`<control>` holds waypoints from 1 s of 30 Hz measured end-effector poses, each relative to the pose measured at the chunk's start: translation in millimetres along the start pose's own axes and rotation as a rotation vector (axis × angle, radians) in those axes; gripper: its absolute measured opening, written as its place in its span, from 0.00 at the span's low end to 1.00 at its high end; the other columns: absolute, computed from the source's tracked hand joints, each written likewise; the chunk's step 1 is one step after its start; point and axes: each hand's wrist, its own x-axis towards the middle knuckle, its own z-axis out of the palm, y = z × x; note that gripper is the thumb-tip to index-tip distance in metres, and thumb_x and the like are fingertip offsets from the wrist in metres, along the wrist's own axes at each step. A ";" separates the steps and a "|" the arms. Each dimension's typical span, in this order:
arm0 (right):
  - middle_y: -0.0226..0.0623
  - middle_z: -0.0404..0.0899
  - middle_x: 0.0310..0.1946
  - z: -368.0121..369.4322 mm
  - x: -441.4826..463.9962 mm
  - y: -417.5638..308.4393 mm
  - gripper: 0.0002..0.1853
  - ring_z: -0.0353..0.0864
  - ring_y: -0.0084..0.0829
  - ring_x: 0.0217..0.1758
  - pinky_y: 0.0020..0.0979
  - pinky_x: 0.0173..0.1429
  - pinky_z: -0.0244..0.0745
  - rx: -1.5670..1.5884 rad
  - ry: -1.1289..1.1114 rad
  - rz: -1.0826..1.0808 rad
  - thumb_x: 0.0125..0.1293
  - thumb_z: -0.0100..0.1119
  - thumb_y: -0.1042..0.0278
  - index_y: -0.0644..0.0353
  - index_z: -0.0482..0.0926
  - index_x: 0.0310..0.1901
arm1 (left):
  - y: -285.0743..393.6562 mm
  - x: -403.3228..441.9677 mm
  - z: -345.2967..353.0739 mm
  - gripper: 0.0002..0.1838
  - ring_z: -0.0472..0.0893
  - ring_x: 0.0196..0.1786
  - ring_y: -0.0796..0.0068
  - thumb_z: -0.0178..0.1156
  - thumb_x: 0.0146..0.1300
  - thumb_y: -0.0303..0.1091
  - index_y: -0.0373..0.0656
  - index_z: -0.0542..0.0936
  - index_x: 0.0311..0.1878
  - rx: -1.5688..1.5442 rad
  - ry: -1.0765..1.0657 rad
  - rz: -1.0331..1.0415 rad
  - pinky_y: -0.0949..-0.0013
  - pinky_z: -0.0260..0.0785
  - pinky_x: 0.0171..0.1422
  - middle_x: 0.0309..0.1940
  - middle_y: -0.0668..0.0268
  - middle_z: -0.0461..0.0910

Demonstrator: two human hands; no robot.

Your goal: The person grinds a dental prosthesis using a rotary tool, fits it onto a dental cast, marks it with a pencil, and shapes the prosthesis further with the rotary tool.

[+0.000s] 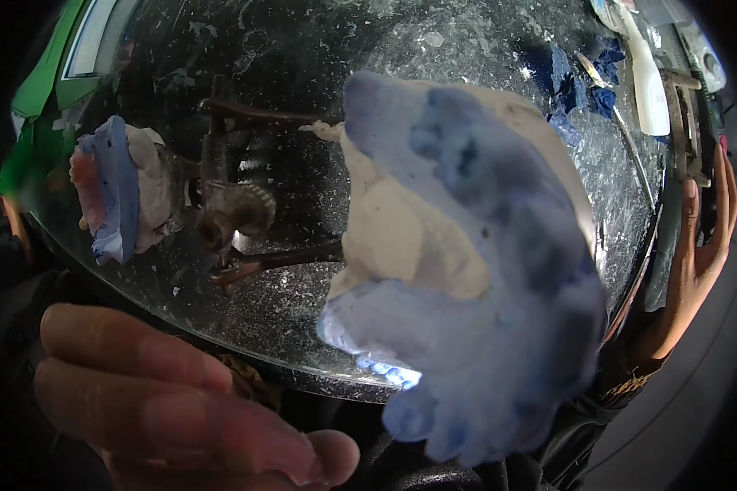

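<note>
A dental articulator (pixel 221 176) stands at the table's near edge with its halves spread apart. Its larger plaster cast (pixel 385 237), topped by a blue wax rim (pixel 516 204), looms close to the camera. Small bluish teeth (pixel 389 372) show beneath this cast. The other plaster cast (pixel 149 188) carries blue wax and a pink patch. My left hand (pixel 172 401) is at the lower left, apart from the articulator, its fingers curled and index tip meeting thumb; anything pinched is hidden. My right hand (pixel 704 245) reaches out at the far right, fingers extended beside a metal frame (pixel 684 123).
Dark blue wax scraps (pixel 569 90) lie at the upper right, near a white plastic piece (pixel 651 98) and a thin metal tool (pixel 630 155). A green object (pixel 45 106) stands at the left. The dark tabletop (pixel 287 49) is speckled with debris.
</note>
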 end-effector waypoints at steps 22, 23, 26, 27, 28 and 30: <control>0.45 0.78 0.35 6.4 34.0 -19.3 0.08 0.80 0.36 0.40 0.31 0.46 0.73 -0.330 0.143 0.036 0.68 0.54 0.71 0.64 0.73 0.44 | -8.8 8.2 -17.4 0.17 0.71 0.39 0.73 0.70 0.45 0.37 0.53 0.73 0.38 -0.089 -0.118 0.207 0.69 0.64 0.45 0.35 0.71 0.74; 0.49 0.79 0.36 4.6 36.6 -27.1 0.10 0.80 0.43 0.42 0.34 0.46 0.72 -0.258 0.101 0.153 0.68 0.54 0.68 0.62 0.71 0.46 | -13.7 2.9 -13.5 0.17 0.72 0.37 0.73 0.70 0.43 0.35 0.53 0.74 0.36 -0.124 -0.062 0.250 0.71 0.64 0.42 0.37 0.68 0.75; 0.50 0.79 0.42 2.3 49.7 -29.3 0.11 0.79 0.51 0.45 0.36 0.46 0.73 -0.192 0.108 0.091 0.68 0.53 0.70 0.60 0.69 0.50 | -13.3 12.8 -33.6 0.22 0.76 0.36 0.70 0.73 0.37 0.30 0.48 0.74 0.37 -0.228 -0.113 0.314 0.73 0.70 0.37 0.41 0.57 0.75; 0.51 0.79 0.44 5.0 49.7 -36.5 0.14 0.79 0.50 0.47 0.38 0.46 0.74 -0.229 0.140 0.045 0.68 0.51 0.71 0.57 0.69 0.55 | -12.2 13.9 -33.0 0.23 0.77 0.37 0.69 0.73 0.36 0.28 0.47 0.74 0.38 -0.266 -0.117 0.321 0.72 0.71 0.38 0.42 0.57 0.75; 0.51 0.78 0.45 0.5 43.8 -2.4 0.18 0.80 0.47 0.46 0.37 0.44 0.75 -0.387 0.309 -0.036 0.68 0.51 0.72 0.54 0.68 0.59 | -1.8 10.2 14.5 0.23 0.78 0.38 0.68 0.73 0.36 0.27 0.46 0.74 0.38 -0.246 -0.053 0.450 0.72 0.73 0.38 0.42 0.57 0.75; 0.50 0.79 0.44 -1.6 39.9 -5.2 0.20 0.80 0.47 0.46 0.36 0.43 0.76 -0.434 0.391 -0.063 0.68 0.50 0.74 0.54 0.67 0.61 | 8.2 9.6 21.0 0.24 0.80 0.41 0.64 0.73 0.37 0.23 0.44 0.74 0.39 -0.341 -0.012 0.404 0.71 0.77 0.41 0.42 0.58 0.76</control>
